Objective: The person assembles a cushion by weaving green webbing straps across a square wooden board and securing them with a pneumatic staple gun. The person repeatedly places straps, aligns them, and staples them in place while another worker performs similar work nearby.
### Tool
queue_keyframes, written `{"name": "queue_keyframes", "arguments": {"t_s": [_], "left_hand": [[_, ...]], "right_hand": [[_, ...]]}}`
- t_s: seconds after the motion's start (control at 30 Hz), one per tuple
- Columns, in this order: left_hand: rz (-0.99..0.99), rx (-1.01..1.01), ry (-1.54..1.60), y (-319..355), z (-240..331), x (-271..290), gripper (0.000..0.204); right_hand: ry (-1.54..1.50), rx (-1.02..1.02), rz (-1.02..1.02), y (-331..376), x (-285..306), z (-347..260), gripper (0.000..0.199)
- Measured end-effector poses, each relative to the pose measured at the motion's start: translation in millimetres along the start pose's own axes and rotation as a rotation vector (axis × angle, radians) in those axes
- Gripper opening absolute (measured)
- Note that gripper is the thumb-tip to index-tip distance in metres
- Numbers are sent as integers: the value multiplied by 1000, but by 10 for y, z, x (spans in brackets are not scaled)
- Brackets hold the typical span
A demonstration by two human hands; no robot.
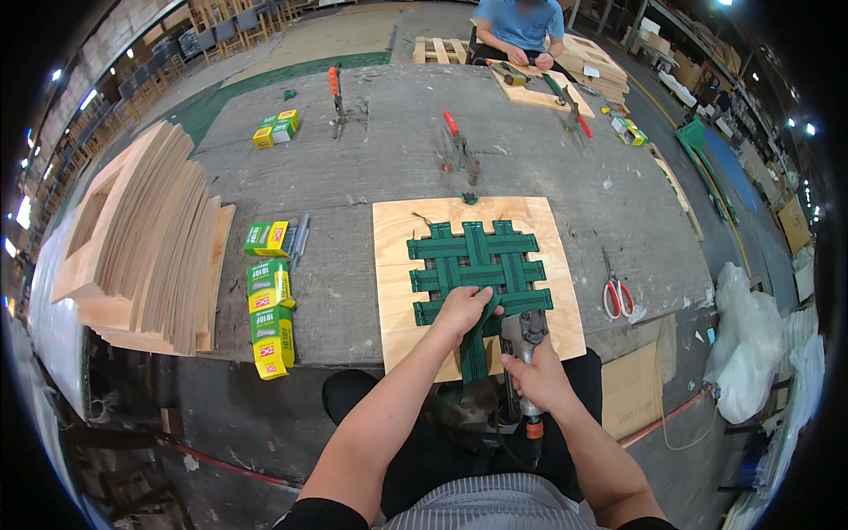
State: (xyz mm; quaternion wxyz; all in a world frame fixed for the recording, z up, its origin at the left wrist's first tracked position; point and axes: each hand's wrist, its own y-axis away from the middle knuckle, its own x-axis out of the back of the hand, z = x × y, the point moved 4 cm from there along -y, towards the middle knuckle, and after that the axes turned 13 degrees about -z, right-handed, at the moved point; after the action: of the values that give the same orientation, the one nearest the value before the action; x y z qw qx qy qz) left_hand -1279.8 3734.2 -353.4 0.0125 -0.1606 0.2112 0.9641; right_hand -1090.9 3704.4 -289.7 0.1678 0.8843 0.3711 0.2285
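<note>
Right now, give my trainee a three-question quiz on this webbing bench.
1. True or false: the left hand pulls a green webbing strap over the near edge of the plywood board.
2. What does the right hand grip?
A. red-handled scissors
B. a pneumatic stapler
C. a clamp
3. Fill in: the red-handled scissors lie on the table to the ____ of the board.

Key: 1 true. 2 B, the pneumatic stapler, its nose at the woven webbing. 3 right.
</note>
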Motion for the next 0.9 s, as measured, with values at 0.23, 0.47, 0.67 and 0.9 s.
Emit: {"name": "queue_keyframes", "arguments": {"t_s": [0.23, 0.47, 0.67, 0.9], "left_hand": [[-43, 43, 79, 17, -26, 43, 36], [-63, 77, 97, 24, -10, 37, 37], [-52, 34, 112, 23, -5, 43, 37], [259, -249, -499, 276, -8, -135, 36]], "right_hand": [[-60, -8, -68, 1, -130, -22, 55], [-77, 16, -69, 17, -147, -38, 56], [-41, 56, -90, -12, -202, -44, 54], [-429, 35, -97, 5, 250, 356, 23]]}}
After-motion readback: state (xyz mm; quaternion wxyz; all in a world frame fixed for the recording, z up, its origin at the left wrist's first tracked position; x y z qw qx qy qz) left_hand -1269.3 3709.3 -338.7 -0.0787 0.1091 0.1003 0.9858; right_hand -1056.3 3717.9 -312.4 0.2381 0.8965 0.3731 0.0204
